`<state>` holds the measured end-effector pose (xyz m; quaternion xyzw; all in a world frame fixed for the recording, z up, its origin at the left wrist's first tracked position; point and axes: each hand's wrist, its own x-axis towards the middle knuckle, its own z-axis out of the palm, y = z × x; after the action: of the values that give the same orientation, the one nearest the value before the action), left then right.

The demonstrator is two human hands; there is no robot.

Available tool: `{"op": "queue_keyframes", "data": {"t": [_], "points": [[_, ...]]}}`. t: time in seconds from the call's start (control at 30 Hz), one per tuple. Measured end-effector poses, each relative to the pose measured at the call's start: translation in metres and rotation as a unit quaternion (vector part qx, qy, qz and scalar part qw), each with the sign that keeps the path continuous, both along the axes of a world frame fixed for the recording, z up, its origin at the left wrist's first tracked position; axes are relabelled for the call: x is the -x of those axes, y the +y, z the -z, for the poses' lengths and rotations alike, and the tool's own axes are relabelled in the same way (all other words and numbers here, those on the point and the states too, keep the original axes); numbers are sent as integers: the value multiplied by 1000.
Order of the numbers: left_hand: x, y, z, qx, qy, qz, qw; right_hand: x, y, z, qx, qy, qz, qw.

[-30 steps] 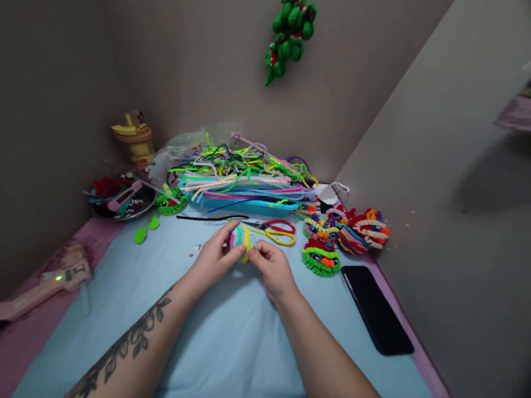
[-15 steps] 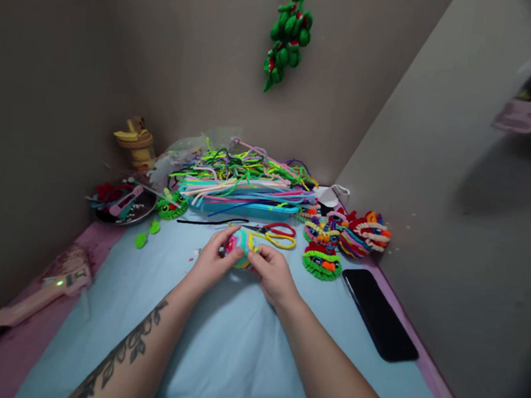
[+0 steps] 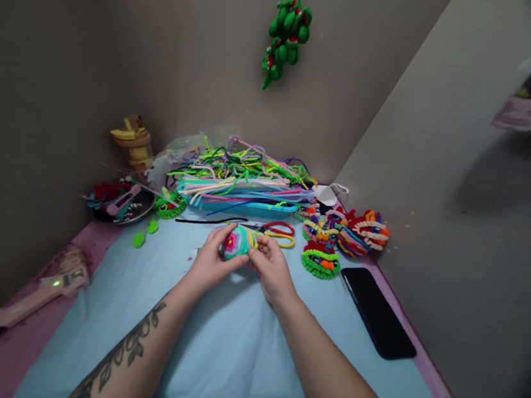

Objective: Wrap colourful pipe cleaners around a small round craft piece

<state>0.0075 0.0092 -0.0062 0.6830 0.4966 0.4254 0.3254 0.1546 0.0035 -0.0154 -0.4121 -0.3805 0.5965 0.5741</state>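
Between my two hands, above the blue cloth (image 3: 230, 362), is a small rounded piece of coiled pipe cleaners (image 3: 237, 242), striped turquoise, pink and yellow. My left hand (image 3: 213, 258) grips its left side, thumb along the lower edge and fingers over the top. At its right edge, my right hand (image 3: 272, 268) pinches it between thumb and fingers. Just behind the piece lie scissors (image 3: 280, 234) with one red and one yellow handle loop. A black pipe cleaner (image 3: 205, 219) lies left of the scissors. The underside of the piece is hidden.
A blue tray (image 3: 249, 208) heaped with colourful pipe cleaners stands at the back. Finished-looking fuzzy figures (image 3: 320, 261) and a black phone (image 3: 380, 313) are on the right. To the left are a pink glue gun (image 3: 42, 301), lit green, and a round metal dish (image 3: 141, 209).
The coiled piece has been turned in my hands, so more of its pink centre and turquoise rings shows. Both hands keep hold of it. The whole view has shifted slightly.
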Motion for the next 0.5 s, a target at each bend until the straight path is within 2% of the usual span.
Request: {"op": "queue_keyframes", "data": {"t": [0.17,0.5], "points": [[2,2,4,-6,17,3,1000,-3,0,-7,-16,29,2,999],[2,2,2,-25,37,8,999,-3,2,1,-38,11,1,999]]}}
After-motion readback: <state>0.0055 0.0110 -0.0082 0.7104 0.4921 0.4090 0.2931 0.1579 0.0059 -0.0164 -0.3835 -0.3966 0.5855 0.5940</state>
